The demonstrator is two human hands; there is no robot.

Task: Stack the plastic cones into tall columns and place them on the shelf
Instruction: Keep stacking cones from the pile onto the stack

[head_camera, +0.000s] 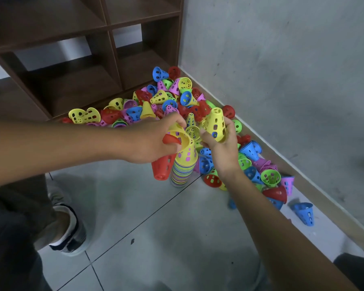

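Note:
A tall column of stacked cones [182, 171] stands on the floor, many-coloured with yellow ones on top. My left hand [153, 141] grips the yellow cone at the column's top and also holds a red cone [163, 166] that hangs mouth-up beside the column. My right hand [221, 148] holds a yellow perforated cone [216, 124] upright, just right of the column's top. A big pile of loose cones [177, 101] in red, blue, green, purple and yellow fills the corner behind. The brown wooden shelf [111, 49] stands at the back left.
A grey wall [282, 70] with a skirting board runs along the right. Stray cones, one of them blue [305, 213], lie along it. My shoe [69, 234] and trouser leg are at the lower left on the tiled floor [156, 238].

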